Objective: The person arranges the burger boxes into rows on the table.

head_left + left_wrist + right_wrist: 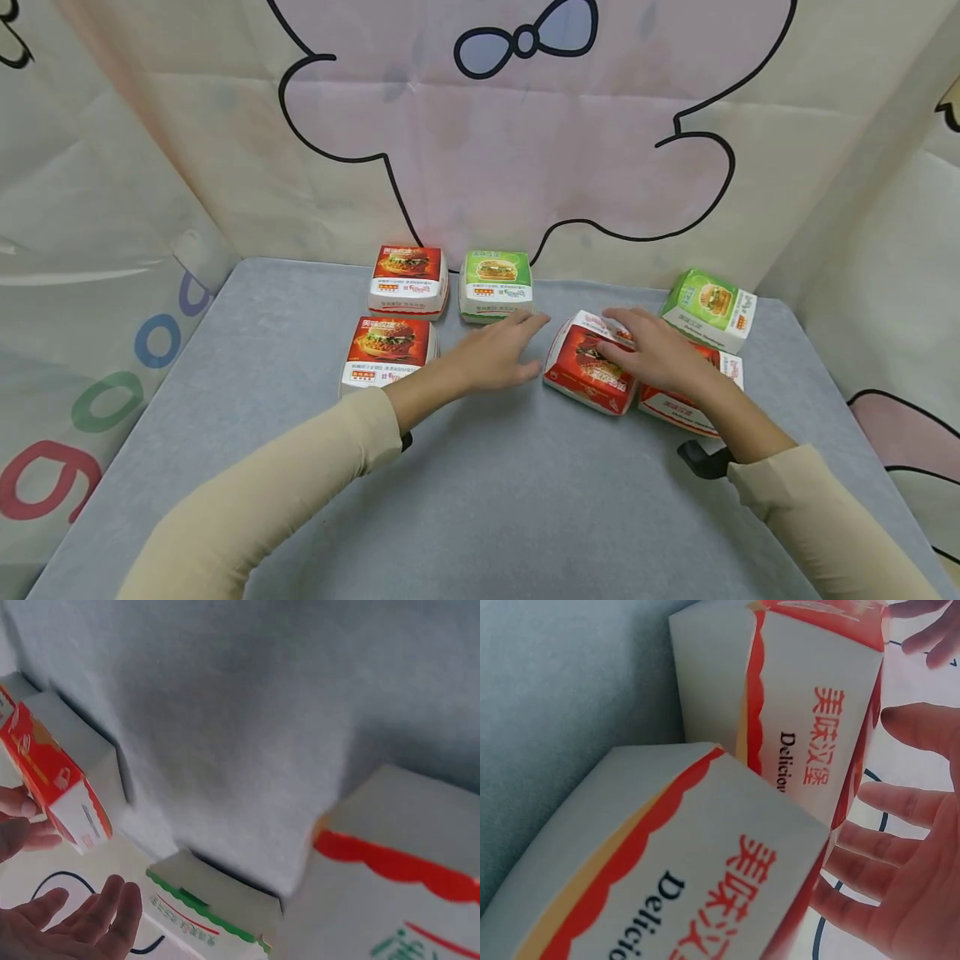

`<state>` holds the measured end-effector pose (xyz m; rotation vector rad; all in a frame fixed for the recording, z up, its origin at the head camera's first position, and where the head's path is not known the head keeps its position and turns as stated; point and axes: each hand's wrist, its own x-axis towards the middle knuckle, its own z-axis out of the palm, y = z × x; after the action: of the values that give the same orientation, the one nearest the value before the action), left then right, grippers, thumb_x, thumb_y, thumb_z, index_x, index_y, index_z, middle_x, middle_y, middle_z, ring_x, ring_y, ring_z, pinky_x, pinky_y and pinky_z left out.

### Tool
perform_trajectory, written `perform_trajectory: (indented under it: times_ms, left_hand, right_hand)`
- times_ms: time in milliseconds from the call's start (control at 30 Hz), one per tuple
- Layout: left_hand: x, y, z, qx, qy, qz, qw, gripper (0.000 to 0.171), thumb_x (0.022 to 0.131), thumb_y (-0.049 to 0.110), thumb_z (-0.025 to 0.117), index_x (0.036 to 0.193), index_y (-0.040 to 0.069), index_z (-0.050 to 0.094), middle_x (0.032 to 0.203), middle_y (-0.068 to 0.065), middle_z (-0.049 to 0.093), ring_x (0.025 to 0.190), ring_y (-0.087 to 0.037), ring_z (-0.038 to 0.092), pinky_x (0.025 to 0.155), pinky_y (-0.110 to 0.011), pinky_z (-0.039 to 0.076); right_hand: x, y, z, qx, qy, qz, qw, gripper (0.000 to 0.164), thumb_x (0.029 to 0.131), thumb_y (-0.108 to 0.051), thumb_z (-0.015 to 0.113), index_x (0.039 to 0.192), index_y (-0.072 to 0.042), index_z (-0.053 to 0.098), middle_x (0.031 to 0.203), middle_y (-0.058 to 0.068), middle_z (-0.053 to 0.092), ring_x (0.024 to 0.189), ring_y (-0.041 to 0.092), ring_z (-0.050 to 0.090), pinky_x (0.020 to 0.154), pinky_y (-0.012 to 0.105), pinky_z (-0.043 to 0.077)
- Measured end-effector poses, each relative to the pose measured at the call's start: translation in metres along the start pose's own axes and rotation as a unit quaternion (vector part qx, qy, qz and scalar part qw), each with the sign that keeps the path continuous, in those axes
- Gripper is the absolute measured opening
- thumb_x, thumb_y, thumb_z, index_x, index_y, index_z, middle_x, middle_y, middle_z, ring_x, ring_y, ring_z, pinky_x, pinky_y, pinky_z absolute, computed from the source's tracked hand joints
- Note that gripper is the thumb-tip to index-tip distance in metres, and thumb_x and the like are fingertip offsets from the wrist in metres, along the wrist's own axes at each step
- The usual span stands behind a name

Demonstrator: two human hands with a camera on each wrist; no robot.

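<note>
Right hand (656, 346) spread over a turned red box (588, 375), left hand (498, 354) extended beside it

The right hand's fingers and thumb are loosely apart over the lid; whether they press on it cannot be told. The left hand's fingers are straight, thumb held away, gripping nothing, just in front of the middle green box (497, 271).

The turned red box sits right of the middle of the grey table (465, 508), nearer the far edge than the near one. Its lid is down, as on the other boxes, so any contents are hidden. Just beside it, partly beneath the right forearm, is the right-hand red box (678, 410). Behind that, toward the far right corner, the right-hand green box (708, 308) sits at an angle.

Toward the far left corner, the rear red box (407, 275) is near the far edge, beside the middle green box, with the front red box (386, 346) just before it.
</note>
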<state>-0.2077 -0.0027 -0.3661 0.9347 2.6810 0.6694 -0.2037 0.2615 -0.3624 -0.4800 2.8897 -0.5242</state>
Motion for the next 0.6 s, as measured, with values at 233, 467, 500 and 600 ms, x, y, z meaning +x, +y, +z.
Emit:
perform_trajectory:
  times_ms: [233,467,500,600]
  left_hand:
    - [-0.001,0.005,0.005,-0.012,-0.046,-0.019,0.9987,0.071,0.096,0.033,0.066,0.156,0.015,0.033,0.156,-0.011,0.038,0.141,-0.023,0.039,0.108,-0.046,0.040]
    - [-0.003,0.003,0.009,-0.033,-0.068,-0.023,0.9969,0.075,0.095,0.033,0.068,0.157,0.015,0.032,0.156,-0.010,0.037,0.142,-0.023,0.038,0.110,-0.045,0.038]
    - [-0.004,0.003,0.010,-0.035,-0.069,-0.023,0.9968,0.075,0.094,0.034,0.069,0.157,0.015,0.032,0.156,-0.011,0.037,0.142,-0.024,0.038,0.110,-0.045,0.038]
    - [-0.004,0.002,0.013,-0.036,-0.070,-0.021,0.9967,0.078,0.093,0.040,0.070,0.157,0.017,0.032,0.156,-0.011,0.037,0.139,-0.024,0.041,0.109,-0.045,0.040]
  right_hand:
    - [-0.001,-0.003,0.005,-0.007,0.007,0.000,1.000,0.057,0.099,-0.039,0.059,0.145,-0.006,0.048,0.143,0.026,0.048,0.131,0.045,0.044,0.102,0.066,0.035]
    - [0.000,-0.012,0.010,0.004,-0.002,0.001,1.000,0.054,0.099,-0.038,0.059,0.143,-0.009,0.049,0.144,0.024,0.048,0.132,0.043,0.045,0.100,0.066,0.038]
    - [0.000,-0.013,0.012,0.005,-0.003,-0.001,1.000,0.054,0.099,-0.039,0.059,0.142,-0.009,0.050,0.144,0.024,0.048,0.131,0.043,0.046,0.099,0.066,0.039]
    - [0.000,-0.017,0.015,0.002,0.000,-0.008,1.000,0.053,0.099,-0.039,0.059,0.141,-0.009,0.051,0.143,0.023,0.049,0.129,0.041,0.048,0.098,0.065,0.041]
